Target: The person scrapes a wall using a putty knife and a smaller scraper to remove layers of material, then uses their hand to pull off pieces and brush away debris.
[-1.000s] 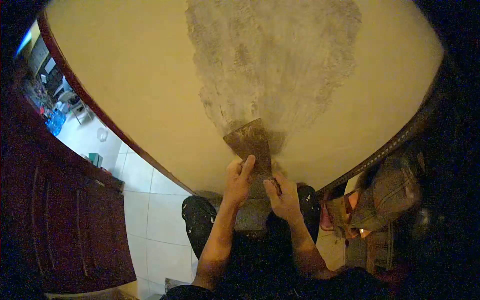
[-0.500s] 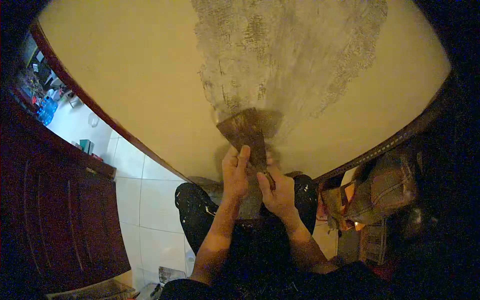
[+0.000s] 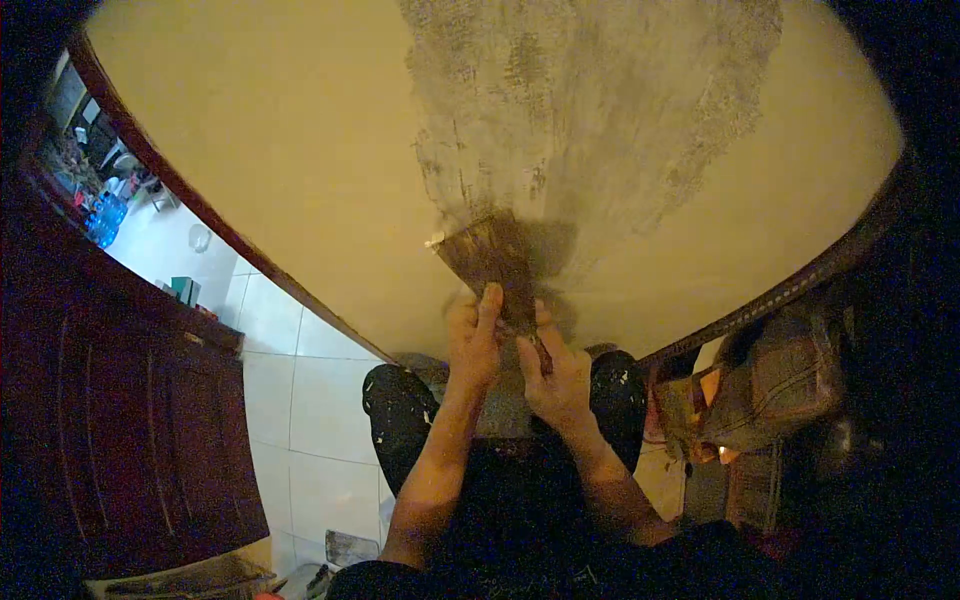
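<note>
A wide, dark scraper (image 3: 487,252) is held up against a yellowish wall (image 3: 290,150), at the lower end of a rough grey patch (image 3: 590,110). My left hand (image 3: 474,335) grips the scraper near its blade, thumb on its face. Around the handle, lower and to the right, the fingers of my right hand (image 3: 555,375) are closed. A small pale lump sits at the blade's left corner. The scraper's shadow falls on the wall to its right.
At the left stands a dark red panelled door (image 3: 150,430) beside a white tiled floor (image 3: 320,410). Blue bottles (image 3: 105,220) are far off at upper left. A brown bag (image 3: 780,385) is at the right. My knees are below the wall.
The view has shifted slightly, so the wall and floor appear a little further right. Both hands still hold the scraper, and a pale lump now shows at its left corner.
</note>
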### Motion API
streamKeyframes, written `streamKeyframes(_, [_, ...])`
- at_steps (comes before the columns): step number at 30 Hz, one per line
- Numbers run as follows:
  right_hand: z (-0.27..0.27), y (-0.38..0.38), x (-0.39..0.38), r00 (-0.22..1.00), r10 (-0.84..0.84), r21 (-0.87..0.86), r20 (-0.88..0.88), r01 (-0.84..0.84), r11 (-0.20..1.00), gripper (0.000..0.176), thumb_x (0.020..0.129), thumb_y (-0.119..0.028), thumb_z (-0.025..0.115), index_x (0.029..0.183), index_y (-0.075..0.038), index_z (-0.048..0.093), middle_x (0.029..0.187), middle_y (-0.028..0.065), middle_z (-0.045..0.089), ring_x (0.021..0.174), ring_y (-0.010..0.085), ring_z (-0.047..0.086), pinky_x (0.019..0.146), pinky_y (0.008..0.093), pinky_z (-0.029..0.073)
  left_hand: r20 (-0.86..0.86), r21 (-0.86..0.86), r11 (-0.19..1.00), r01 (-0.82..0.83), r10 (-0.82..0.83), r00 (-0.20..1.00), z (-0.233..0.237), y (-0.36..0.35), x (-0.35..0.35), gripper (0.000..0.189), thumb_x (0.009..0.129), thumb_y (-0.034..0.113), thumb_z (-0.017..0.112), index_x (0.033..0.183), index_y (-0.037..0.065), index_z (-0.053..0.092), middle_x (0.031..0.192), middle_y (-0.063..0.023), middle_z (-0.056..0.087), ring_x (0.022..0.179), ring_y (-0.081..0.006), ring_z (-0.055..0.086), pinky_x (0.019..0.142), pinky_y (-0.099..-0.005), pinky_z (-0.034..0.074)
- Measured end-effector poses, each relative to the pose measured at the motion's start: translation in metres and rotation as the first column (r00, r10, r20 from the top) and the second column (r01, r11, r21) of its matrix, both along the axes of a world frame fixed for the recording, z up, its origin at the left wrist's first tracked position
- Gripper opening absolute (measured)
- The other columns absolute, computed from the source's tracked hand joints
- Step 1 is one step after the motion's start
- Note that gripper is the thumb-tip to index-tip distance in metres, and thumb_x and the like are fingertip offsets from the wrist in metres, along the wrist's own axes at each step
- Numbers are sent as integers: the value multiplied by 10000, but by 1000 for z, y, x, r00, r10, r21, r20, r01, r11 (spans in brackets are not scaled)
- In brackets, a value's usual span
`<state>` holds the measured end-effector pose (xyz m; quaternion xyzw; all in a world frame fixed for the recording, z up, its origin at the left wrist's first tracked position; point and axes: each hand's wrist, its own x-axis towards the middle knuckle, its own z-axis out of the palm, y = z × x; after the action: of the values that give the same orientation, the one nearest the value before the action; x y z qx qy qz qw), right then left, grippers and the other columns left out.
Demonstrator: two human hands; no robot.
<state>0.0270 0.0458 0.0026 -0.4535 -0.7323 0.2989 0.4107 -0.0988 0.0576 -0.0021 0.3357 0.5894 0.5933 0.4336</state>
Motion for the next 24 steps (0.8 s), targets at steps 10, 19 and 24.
streamKeyframes(10, [5,3,-11,998,17,63,-55,-13,998,480,898,-196,578,1339,-48,460,665,163,624,526,337,598,494,407,474,-17,139,984,-108,112,994,15,5,-1,444,935,462,509,840,46,629,712,-18,601,587,-116,526,529,-283,431])
streamKeyframes(19, [-21,-1,-5,998,-27,44,-53,29,999,113,875,-106,603,896,-3,563,553,108,536,424,208,514,444,306,404,-410,126,992,-27,77,909,-12,11,-13,325,983,328,478,1010,24,587,827,-33,619,595,-91,527,519,-237,425])
streamKeyframes(24, [-48,-8,-10,996,-73,31,-43,74,997,122,869,-117,616,847,-12,559,538,108,527,424,227,522,437,318,393,101,154,987,-48,33,994,-29,11,-7,336,984,325,477,1070,14,570,964,-68,643,775,-128,597,675,-262,489])
